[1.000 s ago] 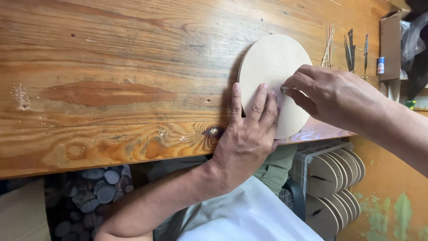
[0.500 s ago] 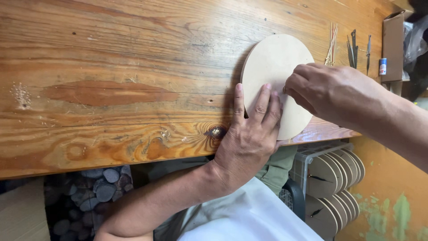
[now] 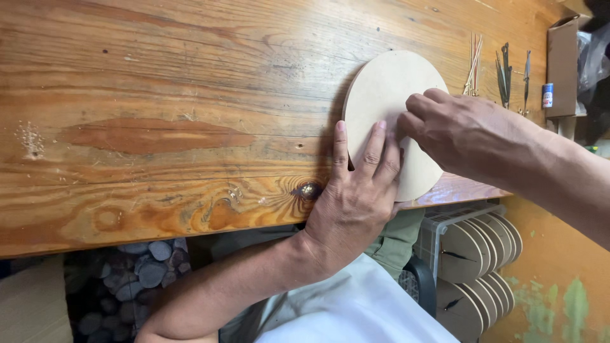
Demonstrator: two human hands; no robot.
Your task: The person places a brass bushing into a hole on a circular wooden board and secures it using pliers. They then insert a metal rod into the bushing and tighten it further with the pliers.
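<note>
A pale round wooden disc [image 3: 387,89] lies flat on the varnished wooden table [image 3: 178,108], reaching to its near edge. My left hand [image 3: 359,190] rests on the disc's near left side, fingers spread and pressing down. Over the middle of the disc, my right hand [image 3: 460,130] has its fingers curled and fingertips pinched against the surface. What those fingertips hold, if anything, is hidden.
Thin sticks [image 3: 473,63] and dark metal tools [image 3: 505,73] lie at the table's far right, beside a cardboard box [image 3: 562,63] and a small blue-capped container [image 3: 547,95]. Under the table a crate [image 3: 470,244] holds stacked discs; grey stones [image 3: 136,276] lie on the left.
My right hand has slid a little leftward across the disc. My left hand keeps pressing on the disc in the same spot.
</note>
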